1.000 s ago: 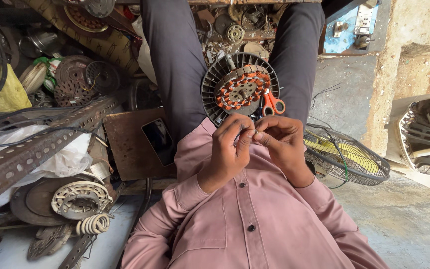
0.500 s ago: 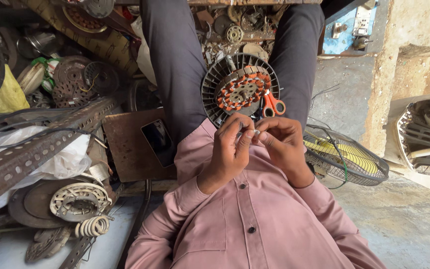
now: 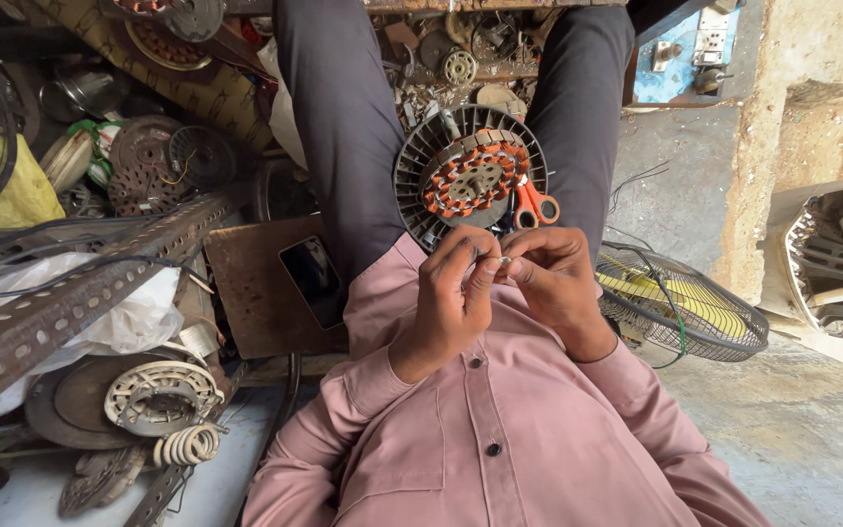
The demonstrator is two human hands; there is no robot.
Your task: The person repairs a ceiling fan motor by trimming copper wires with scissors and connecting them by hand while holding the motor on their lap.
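Both my hands meet in front of my chest, over my pink shirt. My left hand (image 3: 449, 298) and my right hand (image 3: 556, 285) pinch a small pale wire end (image 3: 502, 261) between thumbs and forefingers. Just beyond them, between my legs in dark trousers, lies a round grey fan motor housing (image 3: 420, 161) with an orange-copper wound stator (image 3: 468, 181) inside. Orange-handled scissors (image 3: 537, 206) rest against its right edge, close to my right hand.
A dark phone (image 3: 312, 280) lies on a rusty metal plate (image 3: 246, 293) to the left. A perforated angle bar (image 3: 70, 303), stator cores (image 3: 161, 395) and motor parts crowd the left side. A wire fan guard (image 3: 680, 304) lies on the concrete floor at right.
My hands stay together on the wire end, with only small finger movements. The view has shifted slightly.
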